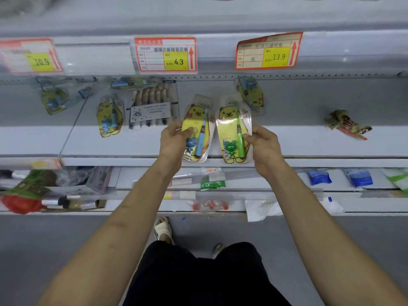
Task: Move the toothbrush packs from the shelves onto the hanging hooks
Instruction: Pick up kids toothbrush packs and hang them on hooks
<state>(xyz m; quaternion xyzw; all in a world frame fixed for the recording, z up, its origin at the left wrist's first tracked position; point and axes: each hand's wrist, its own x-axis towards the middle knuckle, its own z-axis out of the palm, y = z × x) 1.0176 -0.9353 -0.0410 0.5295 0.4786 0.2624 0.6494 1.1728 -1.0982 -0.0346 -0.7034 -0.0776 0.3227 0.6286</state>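
My left hand grips a yellow bear-shaped pack with a blue toothbrush, held above the white shelf. My right hand pinches a matching pack with a green toothbrush right beside it. More packs lie on the shelf: a blue-brush bear pack, a multi-brush pack with a white label, a bear pack at the back, another pack at far left, and one behind the multi-pack. No hanging hooks are visible.
Price tags line the upper shelf edge. A crumpled wrapper lies on the shelf at right. Lower shelves hold mixed goods, including blue packets and a green packet. My sandalled foot stands on the grey floor.
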